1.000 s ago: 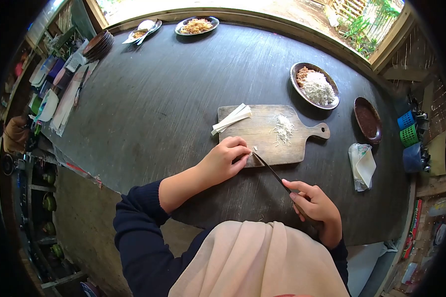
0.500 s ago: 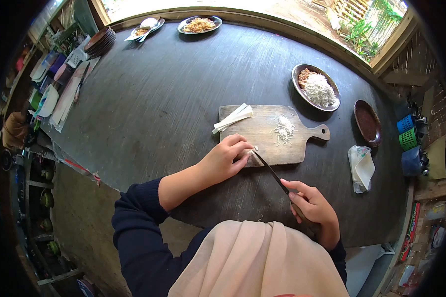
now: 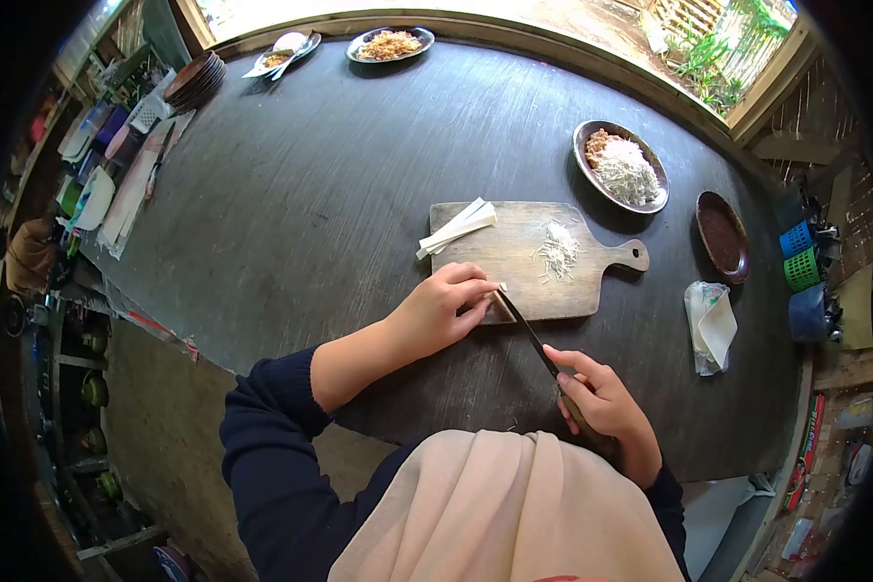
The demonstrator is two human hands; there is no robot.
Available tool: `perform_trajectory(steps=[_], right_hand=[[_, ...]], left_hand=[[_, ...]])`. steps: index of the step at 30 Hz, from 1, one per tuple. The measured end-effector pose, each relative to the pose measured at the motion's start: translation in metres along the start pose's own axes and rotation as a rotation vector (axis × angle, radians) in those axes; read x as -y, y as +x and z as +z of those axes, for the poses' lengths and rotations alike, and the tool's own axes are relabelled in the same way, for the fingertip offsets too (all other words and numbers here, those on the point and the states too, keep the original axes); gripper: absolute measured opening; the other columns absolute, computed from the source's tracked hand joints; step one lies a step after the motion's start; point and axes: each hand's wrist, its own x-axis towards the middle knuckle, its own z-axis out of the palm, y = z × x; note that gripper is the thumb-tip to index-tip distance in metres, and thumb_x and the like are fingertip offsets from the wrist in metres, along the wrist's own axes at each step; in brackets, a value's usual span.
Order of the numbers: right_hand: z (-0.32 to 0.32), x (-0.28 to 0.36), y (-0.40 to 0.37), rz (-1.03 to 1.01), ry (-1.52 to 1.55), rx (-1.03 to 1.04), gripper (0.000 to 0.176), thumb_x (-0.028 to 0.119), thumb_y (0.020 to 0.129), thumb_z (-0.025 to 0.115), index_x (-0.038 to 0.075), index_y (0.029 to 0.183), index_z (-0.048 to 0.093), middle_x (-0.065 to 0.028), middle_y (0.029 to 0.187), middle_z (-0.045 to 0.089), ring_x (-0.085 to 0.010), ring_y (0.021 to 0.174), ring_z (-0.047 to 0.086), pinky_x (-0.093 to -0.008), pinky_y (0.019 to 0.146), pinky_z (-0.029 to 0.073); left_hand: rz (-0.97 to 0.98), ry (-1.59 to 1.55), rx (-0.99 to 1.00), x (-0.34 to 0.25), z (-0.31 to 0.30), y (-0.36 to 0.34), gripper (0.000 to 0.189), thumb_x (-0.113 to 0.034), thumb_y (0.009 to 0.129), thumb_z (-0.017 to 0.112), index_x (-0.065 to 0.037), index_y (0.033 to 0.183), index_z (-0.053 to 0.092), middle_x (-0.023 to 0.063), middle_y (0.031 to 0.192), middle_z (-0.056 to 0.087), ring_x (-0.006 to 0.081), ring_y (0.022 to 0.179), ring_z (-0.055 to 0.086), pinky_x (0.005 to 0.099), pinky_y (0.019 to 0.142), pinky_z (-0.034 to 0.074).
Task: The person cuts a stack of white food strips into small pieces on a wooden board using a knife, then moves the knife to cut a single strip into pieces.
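My left hand [image 3: 444, 310] rests at the near left edge of the wooden cutting board [image 3: 577, 299], fingers pinched on a small white strip that they mostly hide. In my right hand [image 3: 599, 398] is a dark-bladed knife [image 3: 531, 335], its handle inside my fist. The blade's tip end meets the strip beside my left fingertips. Several longer white strips [image 3: 458, 229] lie across the board's far left corner. Fine white shreds [image 3: 559, 250] form a small heap near the board's handle side.
Beyond the board stands an oval dish with white shreds [image 3: 627, 177] and brown bits. To the right are a dark stone mortar [image 3: 722, 238] and a crumpled plastic wrapper [image 3: 711, 330]. Plates of food [image 3: 390, 45] and stacked brown plates [image 3: 194, 82] sit along the far edge.
The knife and my right hand have shifted slightly up and left. My left hand stays on the strip. The view has moved a little.
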Motion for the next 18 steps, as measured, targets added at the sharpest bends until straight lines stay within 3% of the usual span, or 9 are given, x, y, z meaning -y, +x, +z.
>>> perform_trajectory(steps=[18], right_hand=[[0.0021,-0.003,-0.0001,-0.018,0.013,0.005,0.044,0.004,0.101,0.045,0.012,0.144,0.047,-0.0015,0.058,0.053,-0.0086,0.045,0.05,-0.0258,0.046,0.043]], left_hand=[[0.001,-0.025,-0.007,-0.0003,0.0002,0.0004,0.02,-0.002,0.084,0.07,0.0,0.104,0.068,0.0118,0.099,0.065,0.0266,0.088,0.066,0.0337,0.077,0.054]])
